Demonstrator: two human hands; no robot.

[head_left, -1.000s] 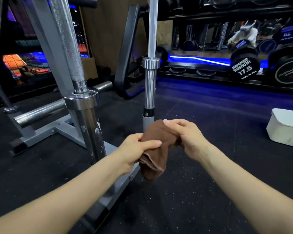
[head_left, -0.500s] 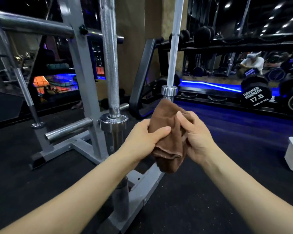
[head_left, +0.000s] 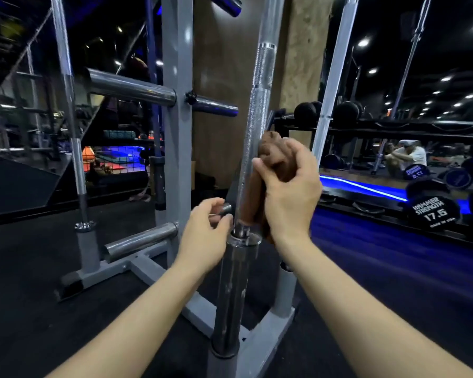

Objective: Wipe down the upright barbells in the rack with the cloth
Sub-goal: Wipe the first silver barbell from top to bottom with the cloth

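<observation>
A chrome barbell (head_left: 257, 118) stands upright in the grey rack (head_left: 176, 132), its knurled shaft rising past the middle of the view and its thick sleeve (head_left: 234, 293) dropping into the rack's base. My right hand (head_left: 287, 192) grips the brown cloth (head_left: 273, 154) and holds it against the right side of that shaft, just above the collar. My left hand (head_left: 205, 236) hovers by the collar on the shaft's left, fingers loosely curled, holding nothing. A second upright barbell (head_left: 333, 83) stands behind to the right, and a third (head_left: 66, 105) at the left.
Chrome plate pegs (head_left: 131, 90) stick out of the rack's post toward the left. A dumbbell rack (head_left: 421, 126) with a mirror and a blue light strip lines the right wall; a 17.5 dumbbell (head_left: 432, 211) sits low there. Black rubber flooring (head_left: 38, 309) surrounds the rack.
The view rose and swung to the nearer barbell. My left hand let go of the cloth and dropped beside the collar. My right hand carried the cloth up against the near barbell's shaft.
</observation>
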